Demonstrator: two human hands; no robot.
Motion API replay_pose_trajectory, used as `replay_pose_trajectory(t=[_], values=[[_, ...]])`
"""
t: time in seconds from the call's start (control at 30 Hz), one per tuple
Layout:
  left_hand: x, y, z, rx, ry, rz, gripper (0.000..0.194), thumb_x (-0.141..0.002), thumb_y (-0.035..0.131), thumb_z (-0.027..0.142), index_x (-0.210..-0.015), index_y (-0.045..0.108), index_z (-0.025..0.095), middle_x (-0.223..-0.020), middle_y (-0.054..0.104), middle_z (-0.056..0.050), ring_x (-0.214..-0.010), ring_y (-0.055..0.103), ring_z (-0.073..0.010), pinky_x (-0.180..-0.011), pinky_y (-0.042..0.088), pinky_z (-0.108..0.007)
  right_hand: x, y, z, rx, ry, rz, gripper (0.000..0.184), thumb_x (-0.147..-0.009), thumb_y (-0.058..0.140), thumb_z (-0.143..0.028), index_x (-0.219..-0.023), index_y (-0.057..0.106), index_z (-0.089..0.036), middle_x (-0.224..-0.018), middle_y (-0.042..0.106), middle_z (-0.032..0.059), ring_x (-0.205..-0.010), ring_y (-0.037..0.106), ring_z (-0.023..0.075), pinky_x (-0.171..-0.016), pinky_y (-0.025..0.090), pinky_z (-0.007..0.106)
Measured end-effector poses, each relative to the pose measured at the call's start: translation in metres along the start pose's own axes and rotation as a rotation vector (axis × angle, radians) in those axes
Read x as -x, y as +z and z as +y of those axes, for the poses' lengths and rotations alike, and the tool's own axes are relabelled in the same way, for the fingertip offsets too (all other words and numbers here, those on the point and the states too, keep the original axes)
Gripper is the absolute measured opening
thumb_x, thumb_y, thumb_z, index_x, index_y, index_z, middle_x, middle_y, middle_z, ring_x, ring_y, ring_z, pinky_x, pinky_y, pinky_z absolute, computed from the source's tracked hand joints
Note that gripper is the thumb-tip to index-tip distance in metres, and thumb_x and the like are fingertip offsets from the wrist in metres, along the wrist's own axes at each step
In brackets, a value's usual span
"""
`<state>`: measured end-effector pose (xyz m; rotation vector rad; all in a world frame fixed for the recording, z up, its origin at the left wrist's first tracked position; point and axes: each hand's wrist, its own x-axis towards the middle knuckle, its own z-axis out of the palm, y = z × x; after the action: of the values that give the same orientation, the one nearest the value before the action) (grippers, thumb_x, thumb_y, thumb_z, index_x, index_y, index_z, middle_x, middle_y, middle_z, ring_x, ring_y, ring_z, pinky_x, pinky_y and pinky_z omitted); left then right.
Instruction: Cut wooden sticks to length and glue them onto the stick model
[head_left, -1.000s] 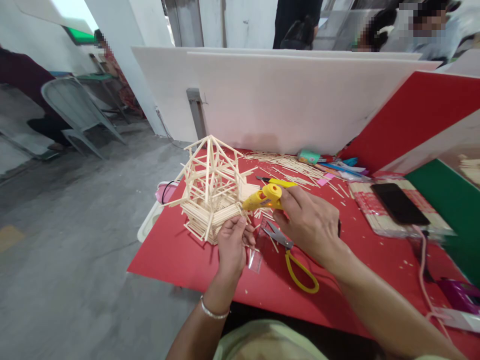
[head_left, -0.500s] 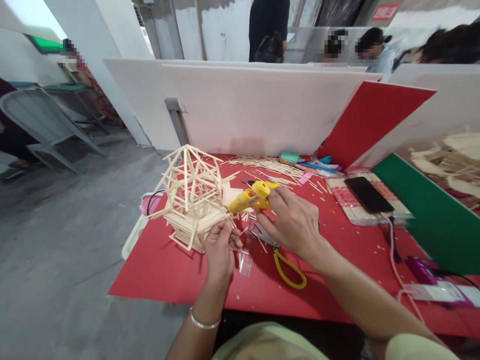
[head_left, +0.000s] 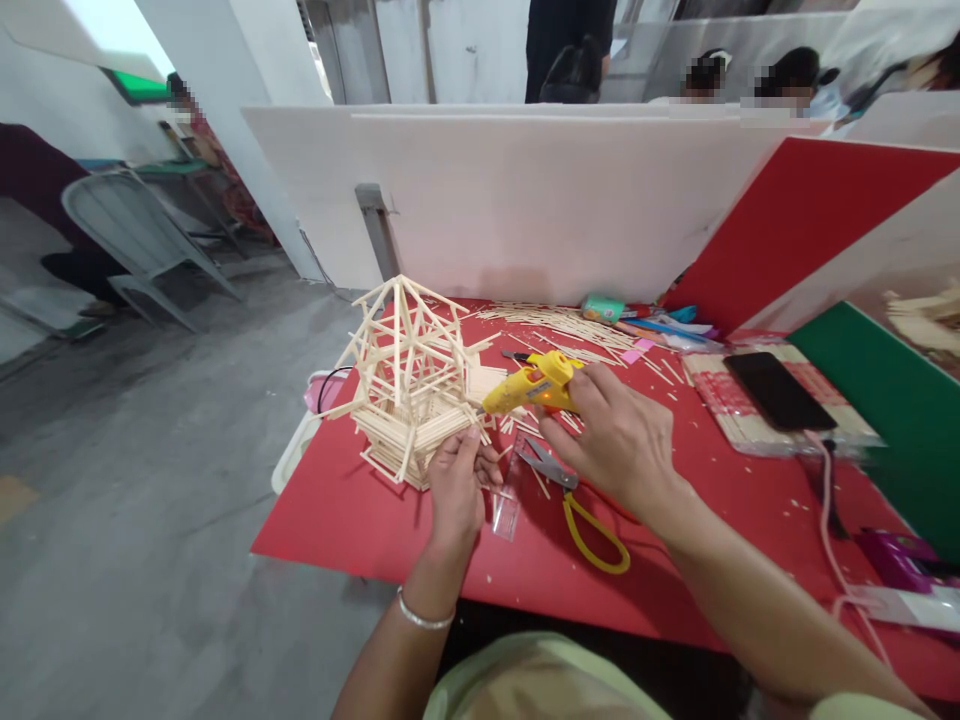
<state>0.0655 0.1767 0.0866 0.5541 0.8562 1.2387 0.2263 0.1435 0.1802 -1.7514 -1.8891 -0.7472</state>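
Note:
A small house-like model of thin wooden sticks [head_left: 409, 345] with a peaked open frame stands at the left of the red tabletop [head_left: 337, 535]. At its lower right corner my left hand [head_left: 459, 485] is closed, thumb and fingers pinching the stick work; the exact stick is hidden. My right hand [head_left: 626, 430] is wrapped round a yellow hot glue gun [head_left: 536, 383]. The gun's nozzle points left and sits at the model's right corner, just above my left fingertips. Scissors with yellow handles [head_left: 596, 530] lie below my right hand, beside a clear ruler [head_left: 505, 512].
Loose sticks [head_left: 551, 322] and a green-wrapped roll [head_left: 602, 308] lie at the back. A phone [head_left: 778, 388] with a pink cable rests on packed sticks [head_left: 712, 405] at right. A white board [head_left: 570, 200] rises behind. Other people sit or stand beyond it.
The whole view has shifted, so the table and model appear further right. Both hands keep their hold, and the glue gun's nozzle stays at the model's right corner.

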Motion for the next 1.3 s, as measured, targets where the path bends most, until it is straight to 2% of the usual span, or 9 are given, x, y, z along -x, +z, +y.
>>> replay_pose_trajectory(t=[0.57, 0.67, 0.77, 0.93, 1.07, 1.2, 1.3], values=[[0.005, -0.002, 0.002, 0.002, -0.017, -0.054, 0.036, -0.078, 0.077, 0.046, -0.078, 0.059, 0.015, -0.064, 0.07, -0.002, -0.039, 0.059, -0.0114, -0.035, 0.045, -0.02, 0.005, 0.003, 0.002, -0.009, 0.015, -0.024, 0.032, -0.088, 0.06, -0.038, -0.11, 0.064, -0.015, -0.095, 0.067, 0.0041, -0.07, 0.055, 0.0136, -0.052, 0.025, 0.028], [0.006, -0.005, 0.001, -0.029, -0.013, -0.067, 0.037, -0.078, 0.076, 0.047, -0.078, 0.06, 0.014, -0.064, 0.069, -0.002, -0.04, 0.059, -0.0111, -0.036, 0.046, -0.02, 0.01, 0.005, 0.003, -0.03, 0.048, -0.009, 0.031, -0.088, 0.06, -0.041, -0.106, 0.063, -0.016, -0.097, 0.067, 0.0047, -0.068, 0.055, 0.0134, -0.052, 0.025, 0.027], [0.005, -0.007, -0.001, -0.083, -0.01, -0.076, 0.037, -0.076, 0.077, 0.048, -0.081, 0.063, 0.013, -0.064, 0.069, -0.002, -0.039, 0.058, -0.0104, -0.034, 0.043, -0.019, 0.018, 0.004, 0.008, -0.12, 0.153, -0.037, 0.034, -0.089, 0.061, -0.051, -0.096, 0.06, -0.018, -0.09, 0.065, 0.0035, -0.065, 0.053, 0.0131, -0.054, 0.028, 0.026], [0.002, -0.006, -0.004, -0.174, 0.04, -0.057, 0.035, -0.074, 0.08, 0.045, -0.077, 0.064, 0.014, -0.06, 0.069, -0.001, -0.039, 0.057, -0.0093, -0.034, 0.04, -0.017, 0.049, -0.002, 0.044, -0.361, 0.424, -0.275, 0.05, -0.078, 0.067, -0.069, -0.079, 0.05, -0.022, -0.069, 0.053, -0.0039, -0.055, 0.044, 0.011, -0.053, 0.032, 0.025], [0.002, -0.002, -0.004, -0.206, 0.058, -0.03, 0.035, -0.075, 0.08, 0.045, -0.071, 0.064, 0.014, -0.057, 0.067, -0.001, -0.038, 0.056, -0.0086, -0.034, 0.04, -0.017, 0.093, 0.005, 0.091, -0.386, 0.597, -0.407, 0.056, -0.069, 0.07, -0.073, -0.084, 0.057, -0.021, -0.072, 0.06, -0.0007, -0.059, 0.051, 0.0141, -0.055, 0.035, 0.026], [0.003, 0.0, -0.003, -0.212, 0.059, -0.011, 0.034, -0.074, 0.08, 0.044, -0.074, 0.066, 0.013, -0.055, 0.066, 0.0, -0.037, 0.056, -0.009, -0.033, 0.038, -0.016, 0.145, 0.028, 0.139, -0.396, 0.745, -0.498, 0.05, -0.077, 0.061, -0.067, -0.093, 0.066, -0.019, -0.073, 0.068, 0.0028, -0.067, 0.061, 0.0202, -0.058, 0.039, 0.027], [0.004, 0.001, -0.002, -0.225, 0.06, 0.007, 0.035, -0.072, 0.081, 0.045, -0.073, 0.066, 0.013, -0.055, 0.066, 0.0, -0.037, 0.055, -0.0086, -0.032, 0.036, -0.016, 0.173, 0.045, 0.165, -0.369, 0.838, -0.539, 0.051, -0.081, 0.058, -0.064, -0.102, 0.067, -0.018, -0.083, 0.072, 0.0061, -0.076, 0.067, 0.0248, -0.062, 0.042, 0.029]])
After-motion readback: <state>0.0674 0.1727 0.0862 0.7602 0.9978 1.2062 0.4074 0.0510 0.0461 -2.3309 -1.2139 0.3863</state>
